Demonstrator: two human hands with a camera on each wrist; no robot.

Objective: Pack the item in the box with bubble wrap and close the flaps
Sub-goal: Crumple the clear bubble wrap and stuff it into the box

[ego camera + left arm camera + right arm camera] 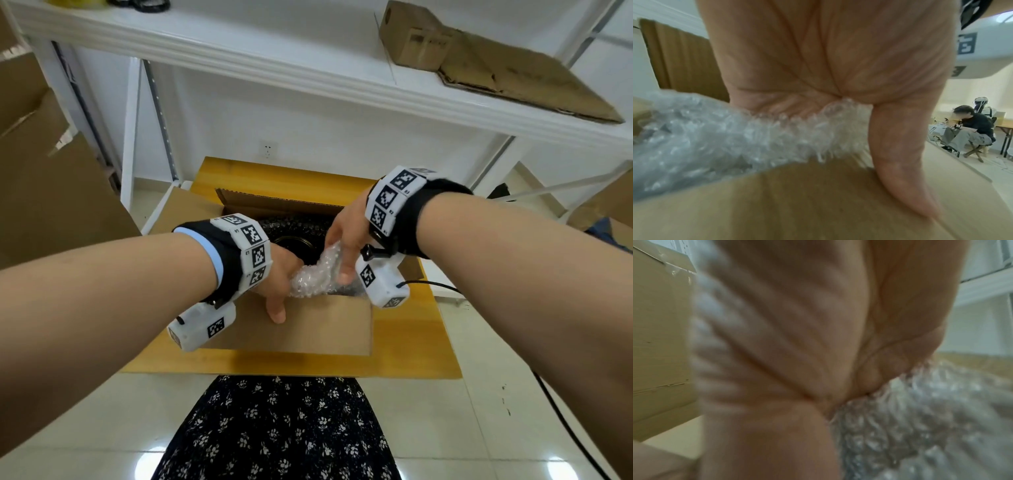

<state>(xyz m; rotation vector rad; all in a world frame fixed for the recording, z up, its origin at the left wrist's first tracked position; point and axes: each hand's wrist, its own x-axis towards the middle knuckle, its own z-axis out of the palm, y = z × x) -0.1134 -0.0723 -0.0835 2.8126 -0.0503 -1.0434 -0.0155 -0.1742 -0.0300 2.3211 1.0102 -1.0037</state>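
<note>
Head view, centre of the frame: the left hand (279, 274) and the right hand (342, 240) each grasp one end of a bunched strip of bubble wrap (313, 274) over the open box (294, 325), which sits on the yellow surface (411, 342). Down inside, a dark round item (294, 241) lies on dark padding, so the item looks to be in already; the wrap is not yet tucked in and all flaps stand open. That leaves the padding and the closing.

Left wrist view: the fingers (900, 162) are clenched round the bubble wrap (735, 138) at mid-frame, cardboard below; the fingertips themselves are hidden behind the palm.

Right wrist view: badly blurred. The palm fills the frame, and bubble wrap (920, 418) spills out lower right. The item is out of sight here.
</note>
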